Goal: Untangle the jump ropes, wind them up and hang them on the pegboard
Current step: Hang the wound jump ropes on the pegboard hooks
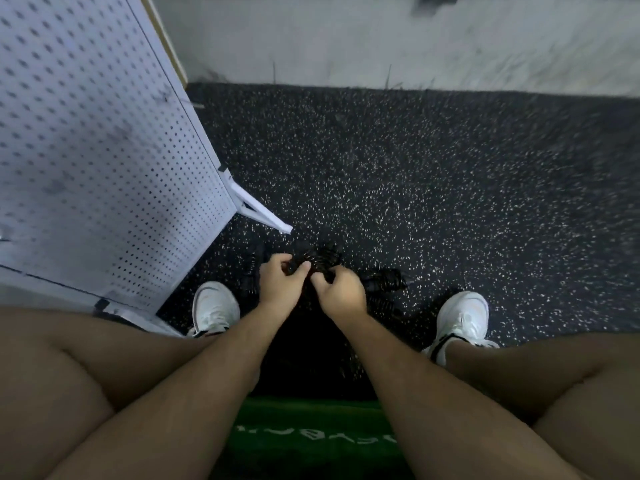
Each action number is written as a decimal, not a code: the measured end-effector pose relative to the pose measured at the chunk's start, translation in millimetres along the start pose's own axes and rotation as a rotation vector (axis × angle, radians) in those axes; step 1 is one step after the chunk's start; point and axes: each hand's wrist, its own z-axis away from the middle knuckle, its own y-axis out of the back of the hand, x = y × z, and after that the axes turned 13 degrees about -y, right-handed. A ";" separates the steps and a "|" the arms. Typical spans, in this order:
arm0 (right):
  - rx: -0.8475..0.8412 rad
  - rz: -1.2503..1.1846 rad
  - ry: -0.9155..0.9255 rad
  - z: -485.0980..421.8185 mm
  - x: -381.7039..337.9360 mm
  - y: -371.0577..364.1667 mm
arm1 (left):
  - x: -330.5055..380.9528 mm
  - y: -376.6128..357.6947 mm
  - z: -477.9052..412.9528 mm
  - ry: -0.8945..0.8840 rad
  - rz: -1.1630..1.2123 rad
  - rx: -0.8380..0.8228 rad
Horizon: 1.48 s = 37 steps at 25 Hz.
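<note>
A dark bundle of beaded black jump ropes (317, 261) is held low over the speckled floor, between my feet. My left hand (280, 284) grips the left side of the bundle, thumb across it. My right hand (341, 292) pinches the ropes just beside it, fingers curled. More black rope (384, 278) lies on the floor to the right of my hands, and a strand (251, 268) shows to the left. The white pegboard (104, 150) stands at the left; no pegs or hung ropes show on it.
The pegboard's white support foot (265, 213) juts onto the black speckled rubber floor (433, 188) just beyond my hands. My white shoes (214, 308) (462, 320) flank the ropes. A pale wall (381, 39) runs along the far edge. Green fabric (311, 434) lies below my arms.
</note>
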 end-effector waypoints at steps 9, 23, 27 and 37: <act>0.001 -0.490 0.429 98.7 -124.6 80.0 | 160.7 117.0 25.2 -0.322 0.468 0.134; -0.324 -0.501 0.995 226.7 -259.2 134.5 | 226.2 286.6 102.7 -0.721 0.507 0.193; -0.032 -0.251 1.264 241.8 -271.7 102.7 | 224.6 315.7 120.8 -0.685 0.707 0.172; 0.418 0.167 1.650 259.0 -300.0 51.8 | 179.7 368.6 141.7 -0.601 0.704 0.636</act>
